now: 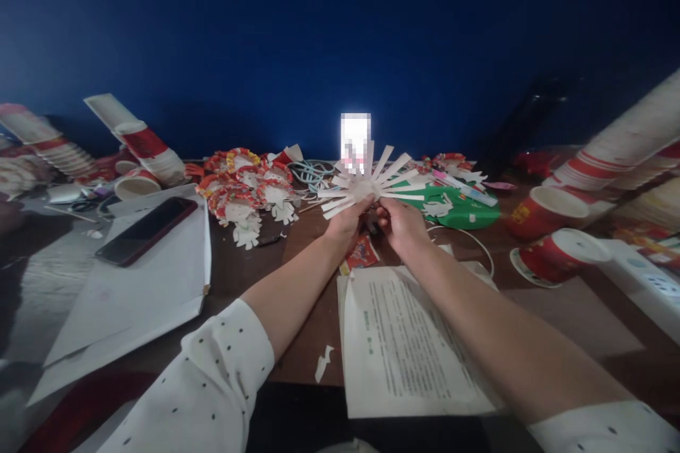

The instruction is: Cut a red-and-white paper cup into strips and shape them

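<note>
A paper cup cut into strips [366, 190] fans out like a flower before me, its white strips splayed around a round base. My left hand [346, 222] grips its near side from the left, thumb against the base. On the other side my right hand [404, 224] is closed, fingertips pinching at the lower right edge of the same cut cup. Both hands are raised slightly over the table; the underside of the cup is hidden. Below them lies a small red packet [362, 253], and printed sheets [404, 347] lie closer to me.
Several cut red-and-white cup pieces [247, 184] are heaped at left. A phone [147, 230] rests on a white box [175, 276]. Stacked cups [154, 156] lean behind it. At right are a green disc [472, 209], red cups [552, 209] and a power strip [645, 283].
</note>
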Tool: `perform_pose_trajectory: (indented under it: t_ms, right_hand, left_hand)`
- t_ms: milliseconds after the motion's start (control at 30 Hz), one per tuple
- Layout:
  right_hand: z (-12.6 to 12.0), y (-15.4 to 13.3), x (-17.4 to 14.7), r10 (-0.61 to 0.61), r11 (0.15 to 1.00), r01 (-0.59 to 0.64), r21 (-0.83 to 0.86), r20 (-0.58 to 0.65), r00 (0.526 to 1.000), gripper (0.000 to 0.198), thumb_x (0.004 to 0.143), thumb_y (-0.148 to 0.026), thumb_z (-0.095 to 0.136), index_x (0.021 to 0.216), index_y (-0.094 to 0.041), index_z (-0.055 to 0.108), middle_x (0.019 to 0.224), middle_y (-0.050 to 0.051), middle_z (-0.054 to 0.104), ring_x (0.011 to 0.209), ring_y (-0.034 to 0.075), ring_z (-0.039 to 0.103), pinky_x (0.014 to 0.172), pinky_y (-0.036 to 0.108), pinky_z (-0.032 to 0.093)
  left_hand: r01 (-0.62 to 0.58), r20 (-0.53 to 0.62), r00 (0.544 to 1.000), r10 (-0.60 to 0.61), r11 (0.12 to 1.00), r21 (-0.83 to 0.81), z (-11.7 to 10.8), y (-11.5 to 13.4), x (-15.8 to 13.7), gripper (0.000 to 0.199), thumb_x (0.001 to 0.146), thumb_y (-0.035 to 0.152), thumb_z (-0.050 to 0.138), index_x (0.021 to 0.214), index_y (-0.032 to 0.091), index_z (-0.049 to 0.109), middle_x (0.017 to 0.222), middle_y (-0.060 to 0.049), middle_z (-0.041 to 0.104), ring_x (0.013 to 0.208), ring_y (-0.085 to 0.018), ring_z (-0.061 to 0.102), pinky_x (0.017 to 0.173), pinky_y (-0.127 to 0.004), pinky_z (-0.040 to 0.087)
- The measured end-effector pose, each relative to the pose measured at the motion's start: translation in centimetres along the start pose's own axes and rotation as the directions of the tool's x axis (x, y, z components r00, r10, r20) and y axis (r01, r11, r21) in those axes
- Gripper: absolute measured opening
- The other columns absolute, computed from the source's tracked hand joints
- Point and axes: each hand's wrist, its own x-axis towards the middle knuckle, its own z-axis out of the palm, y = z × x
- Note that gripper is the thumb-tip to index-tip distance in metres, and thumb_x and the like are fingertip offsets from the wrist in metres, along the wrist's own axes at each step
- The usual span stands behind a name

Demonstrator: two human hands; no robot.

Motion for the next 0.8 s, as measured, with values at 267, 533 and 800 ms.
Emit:
perform_pose_trajectory:
  t_ms: [267, 533, 800]
  right_hand:
    - [0.7, 0.2, -0.4, 0.118, 0.984, -0.112, 0.14, -0.036, 0.992, 0.016, 0.065, -0.007, 0.063, 0.059, -0.018, 0.052, 0.049, -0.005, 0.054, 0.043, 0.005, 0.049, 0.034, 0.012, 0.035]
    - [0.4, 1.3, -1.0, 0.049, 0.999, -0.049, -0.019, -0.004, 0.999, 0.016, 0.067, -0.016, 0.067, 0.057, -0.018, 0.054, 0.05, -0.005, 0.052, 0.041, 0.004, 0.043, 0.034, 0.014, 0.035]
    - [-0.7, 1.7, -0.2, -0.09, 0.985, 0.105, -0.134, 0.119, 0.989, 0.025, 0.062, -0.036, 0.078, 0.075, -0.018, 0.067, 0.056, -0.005, 0.057, 0.046, 0.006, 0.047, 0.038, 0.017, 0.036]
  left_hand:
    - [0.051, -0.003, 0.999, -0.051, 0.996, -0.077, -0.1, -0.1, -0.1, 0.018, 0.072, 0.026, 0.073, 0.079, 0.013, 0.062, 0.064, -0.001, 0.063, 0.053, -0.009, 0.056, 0.054, -0.021, 0.044]
    - [-0.076, -0.228, 0.973, 0.021, 0.969, -0.234, 0.4, 1.6, 0.1, 0.01, 0.076, 0.015, 0.07, 0.075, 0.014, 0.06, 0.062, 0.002, 0.058, 0.049, -0.005, 0.047, 0.048, -0.017, 0.037]
    - [0.021, -0.117, 0.992, -0.046, 0.979, -0.205, 0.3, 1.6, -0.1, 0.016, 0.077, 0.024, 0.07, 0.072, 0.014, 0.059, 0.055, 0.002, 0.054, 0.045, -0.007, 0.046, 0.048, -0.02, 0.039]
